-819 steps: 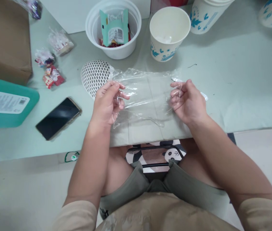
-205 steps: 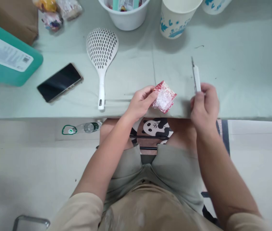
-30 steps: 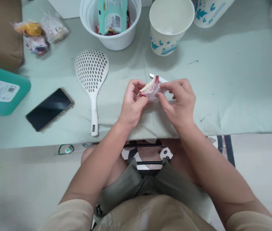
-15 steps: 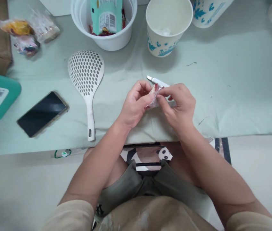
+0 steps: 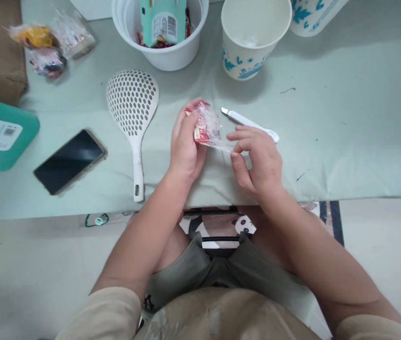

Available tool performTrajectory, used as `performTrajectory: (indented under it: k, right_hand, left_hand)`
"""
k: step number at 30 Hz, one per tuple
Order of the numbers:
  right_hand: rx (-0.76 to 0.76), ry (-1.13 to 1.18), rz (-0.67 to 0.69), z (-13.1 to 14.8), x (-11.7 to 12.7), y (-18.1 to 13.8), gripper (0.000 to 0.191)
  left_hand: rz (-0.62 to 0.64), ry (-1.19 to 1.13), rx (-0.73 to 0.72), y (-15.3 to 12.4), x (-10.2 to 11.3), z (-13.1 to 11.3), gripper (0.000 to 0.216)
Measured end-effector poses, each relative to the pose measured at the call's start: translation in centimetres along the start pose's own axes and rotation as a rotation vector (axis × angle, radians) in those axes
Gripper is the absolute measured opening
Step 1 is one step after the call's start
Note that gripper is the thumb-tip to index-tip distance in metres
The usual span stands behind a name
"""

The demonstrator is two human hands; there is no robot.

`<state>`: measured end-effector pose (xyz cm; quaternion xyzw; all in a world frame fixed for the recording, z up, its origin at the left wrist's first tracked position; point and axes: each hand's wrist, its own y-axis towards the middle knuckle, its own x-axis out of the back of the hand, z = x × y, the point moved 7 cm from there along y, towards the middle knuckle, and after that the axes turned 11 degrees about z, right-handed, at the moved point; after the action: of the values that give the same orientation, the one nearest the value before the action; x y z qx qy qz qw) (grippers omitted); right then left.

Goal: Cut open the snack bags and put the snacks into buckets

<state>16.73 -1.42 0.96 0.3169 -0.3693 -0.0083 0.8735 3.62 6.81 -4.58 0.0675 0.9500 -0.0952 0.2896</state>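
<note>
My left hand (image 5: 188,141) is closed around a small red-and-white packet (image 5: 200,132), thumb on top. Clear plastic wrap (image 5: 212,122) bunches over it, and a thin tail of film stretches to the right. At the end of that tail is my right hand (image 5: 257,158), its thumb and a bent finger close together on the film, the index finger held apart. Just beyond the right fingers lies a white utility knife (image 5: 246,121), blade end pointing up and left; part of it is close behind the hand.
On the left are a white slotted skimmer (image 5: 134,106), a phone (image 5: 70,161), a green container (image 5: 2,134) and small wrapped packets (image 5: 37,37). At the back stand a white tub (image 5: 172,59) holding packages and a paper cup (image 5: 246,59). More cups (image 5: 304,19) sit further right.
My left hand has moved left and turned, bringing the packet's printed side into view. The film now stretches between my separated hands, and the knife is more exposed. The view has shifted slightly.
</note>
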Motion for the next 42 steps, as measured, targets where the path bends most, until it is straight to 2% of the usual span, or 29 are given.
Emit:
performTrajectory:
  k: [3, 6, 10, 12, 16, 20, 23, 25, 30, 33, 38, 42]
  right_hand:
    - [0.047, -0.067, 0.037, 1.5, -1.1, -0.2, 0.007]
    - [0.129, -0.106, 0.077, 3.3, -2.1, -0.5, 0.010]
    - [0.201, -0.032, 0.217, 4.1, -2.9, -0.5, 0.008]
    - [0.146, 0.053, 0.187, 3.2, -2.0, -0.2, 0.009]
    - [0.002, 0.023, -0.022, 0.5, 0.3, 0.4, 0.005]
    - [-0.031, -0.032, 0.010, -1.2, -0.1, 0.4, 0.012]
    - [-0.058, -0.013, 0.060, -2.0, -0.3, 0.2, 0.004]
    - [-0.069, -0.002, 0.089, -2.1, -0.2, 0.3, 0.005]
    - [-0.149, 0.109, 0.120, -2.5, 0.4, 0.4, 0.008]
    - [-0.240, 0.188, 0.102, -3.1, 0.6, 0.3, 0.011]
    - [-0.374, 0.357, 0.032, -4.2, 0.4, -0.3, 0.028]
    - [-0.444, 0.444, -0.002, -5.8, 0.0, -1.0, 0.034]
  left_hand:
    - [-0.079, -0.039, -0.062, 0.4, 0.5, -0.8, 0.009]
    - [-0.127, -0.027, -0.053, 0.5, 0.9, -1.1, 0.010]
    - [-0.072, -0.061, -0.034, 0.5, 0.9, -1.3, 0.007]
    - [0.024, -0.091, 0.038, 0.3, 0.4, -0.9, 0.004]
    - [0.165, -0.048, 0.223, -0.5, -0.7, 0.6, 0.007]
    - [0.222, 0.002, 0.328, -1.0, -1.1, 1.9, 0.018]
    - [0.276, 0.014, 0.357, -1.0, -1.2, 2.1, 0.021]
    - [0.320, 0.014, 0.375, -1.2, -1.3, 2.0, 0.022]
    - [0.381, 0.057, 0.356, -1.5, -1.1, 1.3, 0.051]
    - [0.412, 0.124, 0.342, -1.5, -0.8, 1.3, 0.064]
    - [0.491, 0.157, 0.356, -1.6, -0.9, 1.4, 0.078]
    - [0.497, 0.220, 0.391, -2.0, -1.2, 1.2, 0.075]
